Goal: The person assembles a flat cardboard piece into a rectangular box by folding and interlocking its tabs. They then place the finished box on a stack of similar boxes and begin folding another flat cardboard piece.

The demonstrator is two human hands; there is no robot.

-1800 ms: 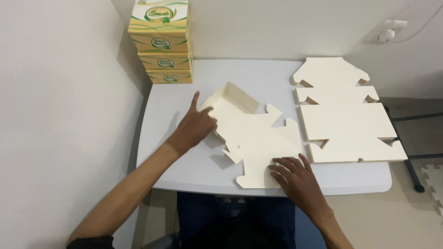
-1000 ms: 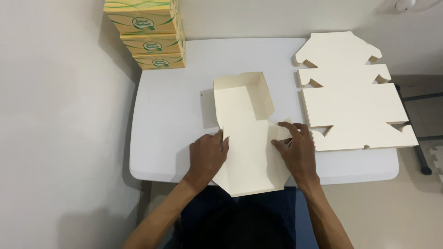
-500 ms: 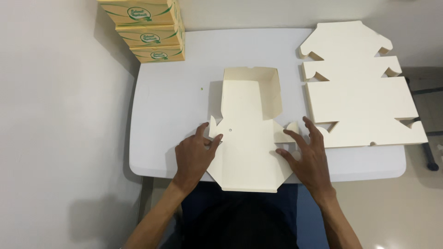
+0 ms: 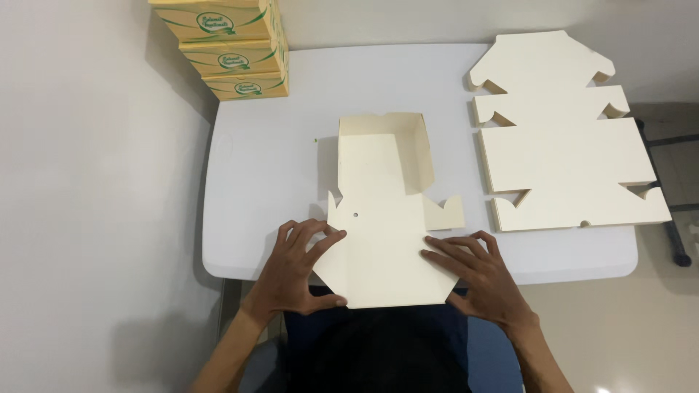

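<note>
Here both open hands, left hand (image 4: 295,273) and right hand (image 4: 480,280), press the cardboard box blank (image 4: 382,240) flat.

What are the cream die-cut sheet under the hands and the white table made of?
Cream die-cut sheet: looks like thin paperboard, matte; it holds sharp creases and its far end stands folded into walls. White table: probably plastic or laminate, smooth with a faint sheen and rounded corners; the look leaves it open.

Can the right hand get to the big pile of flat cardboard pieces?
Probably yes. The right hand rests on the half-folded box, and the stack of flat cutouts lies just beyond on that side, with only bare table between them.
</note>
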